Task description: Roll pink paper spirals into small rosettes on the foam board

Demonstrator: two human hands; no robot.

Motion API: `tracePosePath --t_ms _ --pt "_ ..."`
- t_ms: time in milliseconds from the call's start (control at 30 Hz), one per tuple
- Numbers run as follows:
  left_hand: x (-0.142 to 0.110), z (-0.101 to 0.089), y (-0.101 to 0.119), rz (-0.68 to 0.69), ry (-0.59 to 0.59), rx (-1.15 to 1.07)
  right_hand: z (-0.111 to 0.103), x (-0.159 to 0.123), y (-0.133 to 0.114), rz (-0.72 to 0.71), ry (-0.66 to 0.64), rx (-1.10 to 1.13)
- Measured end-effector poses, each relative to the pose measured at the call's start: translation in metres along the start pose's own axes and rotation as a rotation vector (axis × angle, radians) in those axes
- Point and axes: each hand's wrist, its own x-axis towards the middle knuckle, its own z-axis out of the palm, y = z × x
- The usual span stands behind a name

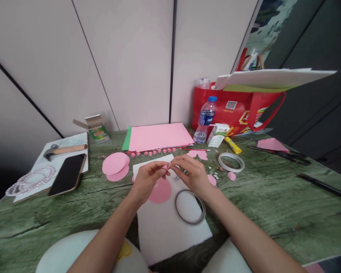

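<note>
Above white sheet point(173, 235), both hands point(165, 170) pinching pink paper point(166, 167).

Left: I have passing room between the black-screened phone point(68, 174) and white paper sheet point(165, 237).
Ahead: the upright clear plastic bottle point(207, 118) and red bag point(233, 108) block me.
Right: green wood-grain worktop point(268, 197) lies open between the white tape roll point(221, 163) and black stick point(326, 186).

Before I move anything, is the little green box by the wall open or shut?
Open. The green box has its top flaps spread, one of them sticking out to the left.
</note>
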Motion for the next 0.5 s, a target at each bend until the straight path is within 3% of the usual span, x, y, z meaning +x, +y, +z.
tracePosePath --t_ms 500 --pt "-0.001 0.0031 0.0021 0.036 -0.038 -0.025 0.0006 0.0005 -0.0035 -0.009 -0.006 0.05"
